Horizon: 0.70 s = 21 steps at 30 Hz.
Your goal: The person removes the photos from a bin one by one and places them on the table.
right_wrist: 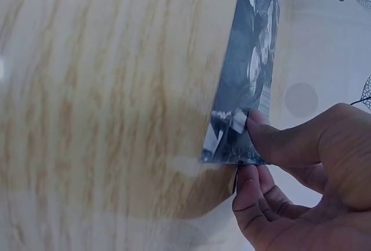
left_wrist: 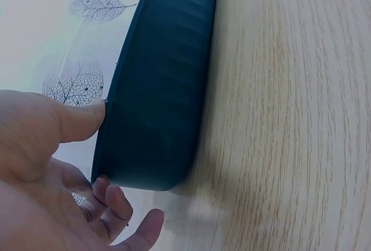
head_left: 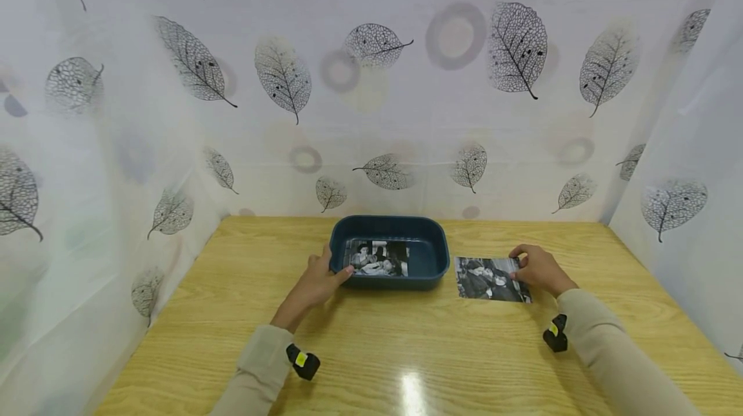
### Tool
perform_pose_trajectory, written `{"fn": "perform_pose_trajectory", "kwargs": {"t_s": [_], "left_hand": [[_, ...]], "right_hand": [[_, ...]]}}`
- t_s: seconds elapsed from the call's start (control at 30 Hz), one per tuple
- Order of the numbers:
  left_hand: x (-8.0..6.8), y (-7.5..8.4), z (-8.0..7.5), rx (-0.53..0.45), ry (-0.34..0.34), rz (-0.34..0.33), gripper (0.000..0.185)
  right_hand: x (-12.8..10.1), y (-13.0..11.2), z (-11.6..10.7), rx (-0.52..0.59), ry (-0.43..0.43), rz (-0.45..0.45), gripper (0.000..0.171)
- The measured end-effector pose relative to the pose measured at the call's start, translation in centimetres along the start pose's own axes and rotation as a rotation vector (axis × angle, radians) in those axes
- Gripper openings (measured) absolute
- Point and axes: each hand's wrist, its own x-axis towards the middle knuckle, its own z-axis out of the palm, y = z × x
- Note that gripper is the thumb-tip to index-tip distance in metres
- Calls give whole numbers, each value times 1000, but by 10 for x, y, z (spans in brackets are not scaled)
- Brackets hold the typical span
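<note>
A dark blue rectangular plastic tub [head_left: 383, 284] stands at the back middle of the table. Inside it lies a black-and-white photo [head_left: 380, 260]. My left hand [head_left: 318, 279] holds the tub's left front corner; the left wrist view has the thumb on the rim of the tub [left_wrist: 153, 88] and the fingers curled at its end. To the right of the tub, a second black-and-white photo [head_left: 484, 277] is pinched at its right end by my right hand [head_left: 541, 269]. In the right wrist view, thumb and fingertips meet at the edge of this glossy photo [right_wrist: 246, 59].
The wooden table [head_left: 371, 345] spreads out before me, with a bright light reflection near its front. Pale curtains [head_left: 395, 119] with a leaf print hang behind the table and on both sides. A small black device [head_left: 303, 362] is worn at each wrist.
</note>
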Motion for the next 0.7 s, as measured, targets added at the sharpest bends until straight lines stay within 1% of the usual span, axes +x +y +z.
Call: {"fn": "perform_pose_trajectory", "kwargs": {"t_s": [0.23,0.37,0.47,0.57,0.7], "left_hand": [[1,-1,1,-11,-2,-9,86],[1,-1,1,-8,-2,-9,86],[1,0,2,-2,1,-5,86],[1,0,2,3,3,-4,86],[0,1,1,0,4,-6,87]], "right_hand": [[1,2,-1,-32,-14,1,45],[0,-2,-4,-36,-21,4,46],[-1,-10,-11,-30,-4,-11,47],[2,-21,-19,-26,33,-56,47],[11,-43,-25,-39,74,-105,46]]}}
